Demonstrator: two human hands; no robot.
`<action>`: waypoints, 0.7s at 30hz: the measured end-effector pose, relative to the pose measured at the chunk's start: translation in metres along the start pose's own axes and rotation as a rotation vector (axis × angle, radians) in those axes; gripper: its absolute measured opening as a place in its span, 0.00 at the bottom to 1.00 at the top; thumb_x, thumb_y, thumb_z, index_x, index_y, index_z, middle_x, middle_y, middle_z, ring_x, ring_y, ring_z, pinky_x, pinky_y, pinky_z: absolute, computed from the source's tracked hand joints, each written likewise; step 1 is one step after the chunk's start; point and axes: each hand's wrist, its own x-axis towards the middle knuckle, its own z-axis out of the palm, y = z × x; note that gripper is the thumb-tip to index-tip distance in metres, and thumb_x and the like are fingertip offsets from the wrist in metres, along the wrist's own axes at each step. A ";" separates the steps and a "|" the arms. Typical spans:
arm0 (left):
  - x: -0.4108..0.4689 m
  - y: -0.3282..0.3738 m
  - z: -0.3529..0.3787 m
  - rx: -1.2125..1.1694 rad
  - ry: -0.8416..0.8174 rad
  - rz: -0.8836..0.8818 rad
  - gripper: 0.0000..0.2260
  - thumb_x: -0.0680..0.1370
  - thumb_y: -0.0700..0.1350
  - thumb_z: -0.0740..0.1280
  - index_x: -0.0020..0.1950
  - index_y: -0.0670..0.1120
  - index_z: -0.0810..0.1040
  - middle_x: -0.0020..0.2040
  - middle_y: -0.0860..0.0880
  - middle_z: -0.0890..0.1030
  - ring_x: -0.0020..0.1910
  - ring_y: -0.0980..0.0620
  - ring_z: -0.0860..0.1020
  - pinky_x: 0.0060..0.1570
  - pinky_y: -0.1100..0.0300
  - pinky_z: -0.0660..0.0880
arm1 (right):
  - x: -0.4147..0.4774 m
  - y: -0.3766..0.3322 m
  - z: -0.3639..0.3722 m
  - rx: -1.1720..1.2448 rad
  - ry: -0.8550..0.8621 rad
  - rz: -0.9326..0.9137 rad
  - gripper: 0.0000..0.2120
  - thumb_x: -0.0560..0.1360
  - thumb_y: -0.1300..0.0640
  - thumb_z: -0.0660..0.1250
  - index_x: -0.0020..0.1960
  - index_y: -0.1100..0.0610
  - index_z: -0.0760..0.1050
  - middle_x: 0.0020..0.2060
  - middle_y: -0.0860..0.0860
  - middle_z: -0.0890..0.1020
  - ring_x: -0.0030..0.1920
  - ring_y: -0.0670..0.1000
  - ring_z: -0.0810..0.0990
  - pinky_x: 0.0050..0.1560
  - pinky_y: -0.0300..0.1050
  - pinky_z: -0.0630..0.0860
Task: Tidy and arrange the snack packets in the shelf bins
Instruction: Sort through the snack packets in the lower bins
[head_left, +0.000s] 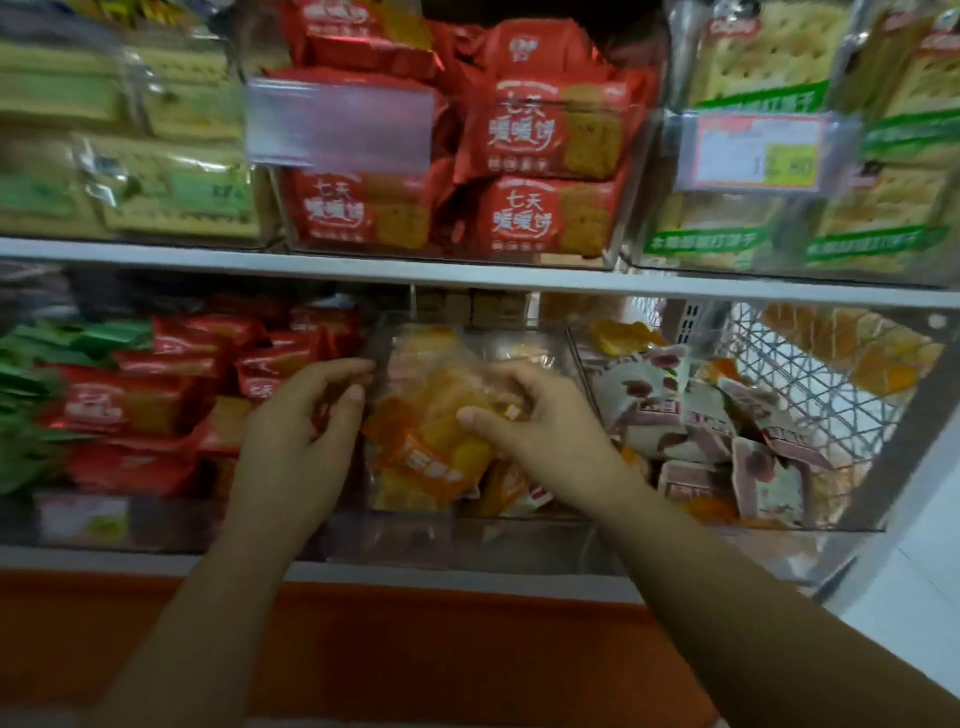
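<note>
On the lower shelf a clear middle bin holds orange and yellow snack packets. My right hand grips one orange packet at the top of that pile, thumb and fingers curled round it. My left hand hovers at the bin's left wall, fingers loosely bent and holding nothing. Red packets fill the bin to the left, with green packets at the far left. White and maroon packets lie jumbled in the bin to the right.
The upper shelf carries clear bins of green-labelled crackers, red biscuit packs and more crackers, with a price tag. A wire basket stands at the lower right. The shelf edge runs overhead.
</note>
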 end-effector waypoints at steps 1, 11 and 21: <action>0.002 -0.003 0.000 0.029 -0.034 0.029 0.10 0.79 0.44 0.61 0.58 0.55 0.75 0.51 0.65 0.74 0.49 0.69 0.72 0.44 0.75 0.66 | 0.008 0.000 0.009 -0.040 -0.076 0.030 0.22 0.72 0.53 0.70 0.65 0.51 0.72 0.59 0.45 0.77 0.58 0.44 0.76 0.57 0.47 0.77; 0.010 -0.026 0.038 0.179 -0.452 0.155 0.12 0.77 0.45 0.66 0.60 0.52 0.78 0.59 0.55 0.74 0.57 0.55 0.73 0.57 0.54 0.73 | 0.005 0.024 -0.045 -0.524 -0.065 0.014 0.10 0.75 0.56 0.67 0.55 0.51 0.78 0.45 0.42 0.79 0.46 0.39 0.78 0.42 0.25 0.70; 0.010 0.004 0.107 0.599 -0.707 0.431 0.21 0.76 0.57 0.63 0.68 0.61 0.67 0.74 0.54 0.59 0.74 0.50 0.52 0.72 0.42 0.46 | -0.033 0.061 -0.058 -1.051 -0.100 -0.230 0.12 0.68 0.53 0.71 0.52 0.49 0.81 0.54 0.49 0.82 0.64 0.57 0.73 0.64 0.65 0.66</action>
